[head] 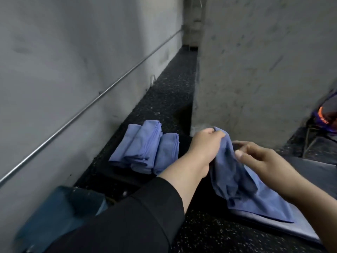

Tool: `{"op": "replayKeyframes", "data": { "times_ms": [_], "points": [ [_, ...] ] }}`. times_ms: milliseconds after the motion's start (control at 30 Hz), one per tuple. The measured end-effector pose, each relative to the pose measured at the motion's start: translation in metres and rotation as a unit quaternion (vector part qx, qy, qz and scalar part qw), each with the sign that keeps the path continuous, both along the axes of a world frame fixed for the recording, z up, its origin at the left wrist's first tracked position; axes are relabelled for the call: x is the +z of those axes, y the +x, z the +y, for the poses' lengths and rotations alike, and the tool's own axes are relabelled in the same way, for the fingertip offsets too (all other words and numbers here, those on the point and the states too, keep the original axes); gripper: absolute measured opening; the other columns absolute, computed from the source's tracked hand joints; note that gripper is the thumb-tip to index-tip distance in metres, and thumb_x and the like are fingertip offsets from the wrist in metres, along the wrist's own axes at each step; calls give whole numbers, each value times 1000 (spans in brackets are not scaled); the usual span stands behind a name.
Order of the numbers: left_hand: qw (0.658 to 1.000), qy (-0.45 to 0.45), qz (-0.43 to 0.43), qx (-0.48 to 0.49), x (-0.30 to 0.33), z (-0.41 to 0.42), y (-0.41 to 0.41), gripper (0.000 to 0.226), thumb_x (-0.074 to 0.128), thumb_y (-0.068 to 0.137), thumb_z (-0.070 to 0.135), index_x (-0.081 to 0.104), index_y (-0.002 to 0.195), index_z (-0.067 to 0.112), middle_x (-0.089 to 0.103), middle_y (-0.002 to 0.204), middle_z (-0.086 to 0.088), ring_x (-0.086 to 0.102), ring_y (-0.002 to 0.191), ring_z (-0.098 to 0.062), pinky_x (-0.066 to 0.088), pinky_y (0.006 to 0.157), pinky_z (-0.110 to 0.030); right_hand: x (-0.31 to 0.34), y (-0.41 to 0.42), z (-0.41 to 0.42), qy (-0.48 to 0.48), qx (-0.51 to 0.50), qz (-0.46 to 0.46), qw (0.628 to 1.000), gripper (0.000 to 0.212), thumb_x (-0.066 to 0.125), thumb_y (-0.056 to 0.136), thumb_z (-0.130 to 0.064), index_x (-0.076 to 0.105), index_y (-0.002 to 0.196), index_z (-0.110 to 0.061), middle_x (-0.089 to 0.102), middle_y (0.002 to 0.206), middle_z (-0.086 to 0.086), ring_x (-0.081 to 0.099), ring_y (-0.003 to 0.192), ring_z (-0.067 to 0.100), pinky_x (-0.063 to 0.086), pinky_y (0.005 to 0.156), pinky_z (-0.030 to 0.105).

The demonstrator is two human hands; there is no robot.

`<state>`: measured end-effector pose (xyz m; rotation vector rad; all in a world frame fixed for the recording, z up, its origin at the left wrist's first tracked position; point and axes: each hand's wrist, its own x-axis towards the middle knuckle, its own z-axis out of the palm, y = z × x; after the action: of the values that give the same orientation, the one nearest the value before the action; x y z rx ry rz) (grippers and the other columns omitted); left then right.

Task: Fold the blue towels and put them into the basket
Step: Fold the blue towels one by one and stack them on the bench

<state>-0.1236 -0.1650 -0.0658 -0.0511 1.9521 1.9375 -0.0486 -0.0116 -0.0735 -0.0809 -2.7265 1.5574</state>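
Black sleeve (127, 221) of the left arm fills the bottom of the view, closest to the camera. Beside it, at the lower left, stands a blue basket (54, 212); I cannot see any towel inside it. Further away, three folded blue towels (145, 148) lie side by side on the dark speckled floor (200, 234), near the grey wall (63, 70).

One unfolded blue towel (242, 189) hangs crumpled between the hands, and its lower end rests on a flat pale cloth (284, 227) on the floor. The left hand (204, 148) pinches the top corner of this towel, fingers curled tight around the fabric. The right hand (262, 161) is just beside it with fingers half bent; whether it already grips the cloth, I cannot tell.

This towel looks light, thin and very soft, so it will collapse when it is held at one point only. I think it is better to take two neighbouring corners and pull the edge straight before folding.
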Motion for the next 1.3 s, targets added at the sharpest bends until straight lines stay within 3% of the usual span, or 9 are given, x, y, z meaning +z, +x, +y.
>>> {"op": "replayKeyframes", "data": {
  "times_ms": [100, 200, 333, 433, 700, 900, 1067, 1233, 1300],
  "points": [
    [999, 12, 34, -41, 13, 0, 3, 15, 59, 85, 28, 69, 76, 20, 69, 85, -1, 66, 92, -20, 51, 87, -35, -2, -12, 3, -41, -70, 35, 996, 16, 59, 98, -33, 68, 109, -26, 71, 104, -24, 64, 98, -8, 47, 84, 21],
    [995, 8, 51, -86, 19, 6, 9, 24, 59, 82, 25, 59, 58, 23, 61, 68, 5, 57, 75, -14, 45, 75, -31, -1, -18, 10, -132, -32, -12, 991, 34, 61, 98, -27, 57, 131, -31, 70, 120, -17, 65, 111, 1, 49, 95, 32],
    [993, 23, 56, -97, 12, 14, 6, 20, 66, 84, 17, 60, 68, 27, 61, 71, 8, 60, 76, -11, 46, 70, -28, 4, -23, 13, -225, -13, -35, 974, 23, 60, 98, -18, 70, 116, -29, 74, 117, 1, 70, 107, 21, 49, 89, 43],
    [995, 49, 22, -83, 7, 20, 1, 22, 71, 86, 17, 62, 106, 21, 71, 96, 1, 69, 88, -8, 52, 74, -23, 5, -20, 16, -180, -62, -13, 982, 12, 66, 95, -19, 76, 101, -19, 77, 102, 4, 72, 100, 21, 54, 90, 43],
    [992, 89, -72, -60, 3, 28, -6, 31, 75, 89, 33, 72, 103, 5, 72, 109, -25, 71, 103, -34, 54, 100, -49, 14, -6, 28, -29, -67, 11, 997, 4, 71, 91, -20, 74, 90, -19, 76, 90, 3, 72, 88, 19, 56, 82, 44],
    [990, -20, 138, -3, 6, 24, -14, 42, 59, 91, 42, 59, 95, 0, 60, 81, -8, 54, 76, -16, 43, 71, -38, 18, 0, 62, -22, -11, -5, 1000, 61, 83, 72, -52, 60, 88, 2, 64, 81, 25, 57, 71, 13, 45, 68, 36],
    [951, -77, 272, 128, 20, 2, -25, 33, 53, 102, 27, 52, 84, -1, 46, 70, -2, 37, 63, -11, 32, 56, -31, 28, 11, 100, 155, 2, -42, 987, 28, 81, 80, -31, 60, 73, -15, 54, 58, -7, 47, 56, 8, 38, 55, 28],
    [948, -110, 268, 131, 15, -7, -31, 36, 55, 102, 26, 48, 83, -4, 38, 68, 0, 30, 57, -6, 25, 48, -21, 29, 20, 128, 123, -91, -6, 988, 25, 78, 83, -21, 58, 70, -12, 57, 56, -5, 48, 55, 9, 40, 59, 32],
    [953, -116, 257, 111, 10, -7, -32, 37, 58, 99, 31, 53, 87, -3, 44, 71, -3, 36, 63, -7, 31, 56, -24, 25, 20, 130, 15, -139, 38, 989, 22, 71, 90, -17, 56, 78, -7, 56, 67, -2, 53, 67, 9, 50, 69, 36]
  ]
}}
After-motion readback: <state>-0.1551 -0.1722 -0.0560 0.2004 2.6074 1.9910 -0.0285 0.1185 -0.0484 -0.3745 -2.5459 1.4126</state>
